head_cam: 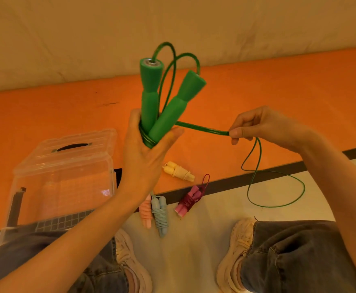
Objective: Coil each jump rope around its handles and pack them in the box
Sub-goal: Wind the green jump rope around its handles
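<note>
At the left, on the orange mat, a clear box is seen with its lid raised behind it; whether anything lies inside cannot be made out. Just right of it the left hand is held up, its grip wrapped around the lower ends of the two green handles, which stand upright and splay apart at the top. A few turns of green rope are already wound at their base. From there a doubled strand is stretched nearly level to the right, where it is pinched between thumb and fingers of the right hand. The slack hangs below that hand in loose loops over the pale floor. So the rope lies rightward of the handles, across their long axis, and the right hand is judged the one to carry the next turn. On the floor between the knees four wound ropes are seen: yellow, pink, blue, red. The pink one is partly hidden by the left forearm.
</note>
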Action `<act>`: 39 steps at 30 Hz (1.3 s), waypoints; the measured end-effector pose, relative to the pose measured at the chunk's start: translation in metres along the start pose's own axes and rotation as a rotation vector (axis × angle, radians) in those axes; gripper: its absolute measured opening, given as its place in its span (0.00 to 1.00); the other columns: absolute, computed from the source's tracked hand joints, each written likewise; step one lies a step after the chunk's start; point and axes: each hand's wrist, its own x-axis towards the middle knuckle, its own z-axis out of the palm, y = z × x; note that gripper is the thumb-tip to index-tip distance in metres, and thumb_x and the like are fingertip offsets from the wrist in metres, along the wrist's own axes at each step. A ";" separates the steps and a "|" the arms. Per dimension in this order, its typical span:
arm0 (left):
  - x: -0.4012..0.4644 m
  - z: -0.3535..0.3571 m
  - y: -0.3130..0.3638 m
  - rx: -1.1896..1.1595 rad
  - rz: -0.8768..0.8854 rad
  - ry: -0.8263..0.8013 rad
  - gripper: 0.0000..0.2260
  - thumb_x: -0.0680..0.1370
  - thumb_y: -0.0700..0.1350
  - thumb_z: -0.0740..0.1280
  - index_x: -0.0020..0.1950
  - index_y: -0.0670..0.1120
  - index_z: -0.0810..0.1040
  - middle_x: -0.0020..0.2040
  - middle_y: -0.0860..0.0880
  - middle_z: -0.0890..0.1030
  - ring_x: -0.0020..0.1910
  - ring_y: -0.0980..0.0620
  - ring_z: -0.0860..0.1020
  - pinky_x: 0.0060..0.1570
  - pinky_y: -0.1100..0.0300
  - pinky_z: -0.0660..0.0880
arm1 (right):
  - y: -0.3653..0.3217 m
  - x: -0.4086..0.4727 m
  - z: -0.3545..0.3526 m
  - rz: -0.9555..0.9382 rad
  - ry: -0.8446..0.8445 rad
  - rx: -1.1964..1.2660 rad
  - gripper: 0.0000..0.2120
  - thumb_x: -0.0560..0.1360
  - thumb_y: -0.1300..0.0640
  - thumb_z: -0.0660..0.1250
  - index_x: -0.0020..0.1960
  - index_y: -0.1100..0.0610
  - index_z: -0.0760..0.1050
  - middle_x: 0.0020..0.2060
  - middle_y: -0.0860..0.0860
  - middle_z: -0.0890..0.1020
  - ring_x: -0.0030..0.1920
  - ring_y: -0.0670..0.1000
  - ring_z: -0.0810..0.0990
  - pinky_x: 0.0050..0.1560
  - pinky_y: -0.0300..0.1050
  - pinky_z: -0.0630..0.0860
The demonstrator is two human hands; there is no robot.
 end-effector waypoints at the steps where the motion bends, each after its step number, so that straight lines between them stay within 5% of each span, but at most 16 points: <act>1: 0.002 -0.001 -0.002 -0.001 -0.008 0.018 0.15 0.73 0.45 0.71 0.52 0.40 0.68 0.34 0.60 0.70 0.32 0.64 0.69 0.34 0.73 0.67 | -0.001 -0.001 0.001 0.008 -0.040 -0.005 0.09 0.68 0.52 0.71 0.42 0.58 0.82 0.37 0.51 0.85 0.33 0.44 0.72 0.35 0.31 0.71; 7: 0.008 -0.004 -0.015 0.041 -0.061 0.052 0.16 0.75 0.42 0.71 0.57 0.38 0.70 0.39 0.53 0.72 0.35 0.65 0.72 0.37 0.73 0.69 | -0.010 -0.011 0.005 0.007 -0.197 0.033 0.08 0.67 0.54 0.72 0.42 0.58 0.82 0.37 0.53 0.85 0.33 0.47 0.73 0.35 0.34 0.72; 13: 0.011 -0.002 -0.023 0.080 -0.132 0.075 0.14 0.75 0.42 0.71 0.55 0.41 0.69 0.38 0.53 0.72 0.34 0.66 0.72 0.36 0.73 0.69 | -0.019 -0.016 0.029 0.011 -0.432 0.040 0.05 0.71 0.60 0.72 0.44 0.62 0.83 0.36 0.55 0.85 0.34 0.49 0.74 0.34 0.35 0.71; 22: 0.015 -0.008 -0.038 0.088 -0.306 0.098 0.13 0.75 0.49 0.71 0.55 0.45 0.74 0.35 0.57 0.73 0.30 0.66 0.72 0.35 0.70 0.70 | -0.027 -0.015 0.048 0.009 -0.550 0.079 0.05 0.73 0.65 0.70 0.47 0.67 0.80 0.38 0.56 0.84 0.36 0.51 0.76 0.34 0.35 0.72; 27: 0.019 -0.016 -0.034 0.219 -0.212 0.052 0.14 0.75 0.48 0.72 0.53 0.43 0.72 0.37 0.53 0.72 0.30 0.64 0.70 0.32 0.71 0.67 | -0.027 -0.019 0.035 0.024 -0.492 0.104 0.06 0.74 0.64 0.68 0.49 0.62 0.81 0.38 0.55 0.85 0.29 0.46 0.74 0.37 0.38 0.73; 32: 0.026 -0.035 -0.035 0.435 -0.105 0.009 0.21 0.72 0.60 0.71 0.56 0.50 0.70 0.41 0.54 0.76 0.40 0.52 0.76 0.43 0.46 0.75 | -0.016 -0.024 0.024 0.095 -0.309 0.084 0.05 0.73 0.62 0.69 0.48 0.59 0.81 0.36 0.53 0.84 0.34 0.53 0.80 0.42 0.45 0.80; 36: 0.039 -0.054 -0.036 0.493 -0.139 0.083 0.23 0.72 0.59 0.71 0.59 0.48 0.70 0.41 0.58 0.74 0.40 0.54 0.75 0.42 0.49 0.73 | -0.009 -0.028 0.021 0.070 -0.259 0.025 0.07 0.72 0.57 0.69 0.47 0.59 0.82 0.35 0.54 0.84 0.32 0.52 0.79 0.40 0.43 0.77; 39: 0.040 -0.062 -0.040 0.597 -0.153 0.062 0.25 0.72 0.60 0.70 0.61 0.48 0.69 0.44 0.55 0.75 0.43 0.50 0.75 0.42 0.49 0.73 | -0.012 -0.034 0.024 -0.019 -0.299 -0.021 0.12 0.73 0.50 0.65 0.49 0.54 0.83 0.29 0.50 0.78 0.27 0.49 0.67 0.30 0.37 0.66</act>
